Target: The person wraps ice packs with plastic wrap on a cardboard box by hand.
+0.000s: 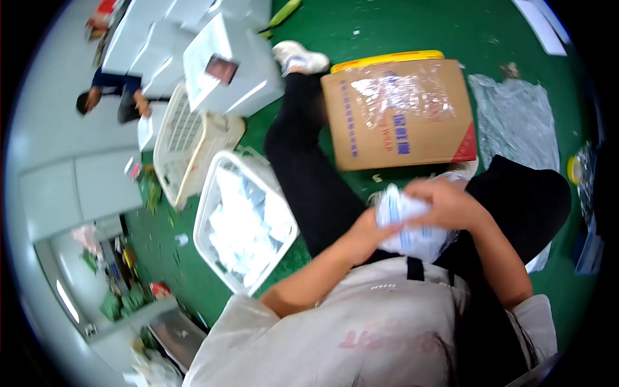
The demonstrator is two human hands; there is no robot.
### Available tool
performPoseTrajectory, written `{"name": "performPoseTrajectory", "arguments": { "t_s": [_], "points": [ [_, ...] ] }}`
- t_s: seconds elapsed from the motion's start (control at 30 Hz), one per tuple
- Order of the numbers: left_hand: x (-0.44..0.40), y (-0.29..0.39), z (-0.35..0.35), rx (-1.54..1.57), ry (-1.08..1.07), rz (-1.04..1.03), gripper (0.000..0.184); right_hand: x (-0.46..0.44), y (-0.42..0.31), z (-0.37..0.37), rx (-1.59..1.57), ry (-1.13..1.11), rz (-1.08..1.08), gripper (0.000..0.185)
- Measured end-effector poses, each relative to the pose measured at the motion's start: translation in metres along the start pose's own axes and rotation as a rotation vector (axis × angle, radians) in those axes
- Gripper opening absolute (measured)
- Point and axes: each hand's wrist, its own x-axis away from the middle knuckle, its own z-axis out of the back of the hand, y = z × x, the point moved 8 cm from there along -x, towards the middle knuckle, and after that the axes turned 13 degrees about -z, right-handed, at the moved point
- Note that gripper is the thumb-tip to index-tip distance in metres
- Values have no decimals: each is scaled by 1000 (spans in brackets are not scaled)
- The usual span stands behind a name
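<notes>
Close to my lap, both hands are wrapped round a white plastic packet with blue print (412, 237). My left hand (369, 233) grips its left side, and my right hand (442, 203) closes over the top and right of it. What is inside the packet cannot be made out. Left of my leg, a white plastic basket (205, 255) holds many white packets that look alike. Beyond my hands stands a cardboard carton (403, 116) with clear tape and printed lettering, between my legs.
A yellow-rimmed thing (387, 59) shows behind the carton. Clear plastic sheeting (516, 116) lies on the green floor to the right. White foam boxes (238, 71), one with a phone-like dark object (222, 69) on top, and a cream basket (175, 145) stand at left, near another person (119, 90).
</notes>
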Motion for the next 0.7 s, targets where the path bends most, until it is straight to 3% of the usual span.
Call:
{"name": "performPoseTrajectory", "arguments": {
  "t_s": [0.03, 0.07, 0.1, 0.17, 0.2, 0.23, 0.3, 0.33, 0.4, 0.43, 0.53, 0.57, 0.6, 0.67, 0.7],
  "points": [
    [6, -10, 12, 263, 86, 100, 63, 6, -4, 17, -155, 212, -275, 32],
    [8, -7, 19, 337, 125, 34, 53, 16, -14, 31, -129, 462, -186, 32],
    [10, -2, 21, 363, 148, -29, 55, 32, -21, 44, -107, 713, -71, 33],
    [19, 8, 28, 406, 206, -166, 60, 32, -18, 11, -418, 624, 135, 42],
    [20, 15, 15, 487, 117, -233, 64, 27, -26, -10, -142, 548, 157, 49],
    [22, 1, 18, 542, 100, -185, 67, 19, -16, -24, -466, 522, 193, 53],
    [32, 6, 31, 500, 120, -126, 63, 1, -18, -38, -1120, 250, 179, 62],
    [37, 7, 43, 558, 174, -144, 62, -2, -30, -48, -1296, 66, 311, 72],
    [48, 1, 63, 683, 264, -143, 61, -6, -58, -69, -1064, -40, 384, 75],
    [61, 13, 74, 647, 299, -250, 59, -4, -69, -74, -951, -68, 423, 76],
    [133, 34, 150, 713, 771, -606, 57, 36, -76, -32, -614, 281, 439, 69],
    [173, 41, 188, 432, 1054, -709, 61, 58, -61, -8, -523, 438, 429, 66],
    [213, 35, 246, -21, 1086, -697, 55, 88, -43, 18, -524, 619, 467, 61],
    [289, 26, 351, -1027, 1308, -496, 46, 156, -5, 64, -408, 994, 461, 45],
    [273, 52, 337, -1210, 1304, -358, 47, 193, 23, 83, -353, 1212, 394, 40]
  ]
}}
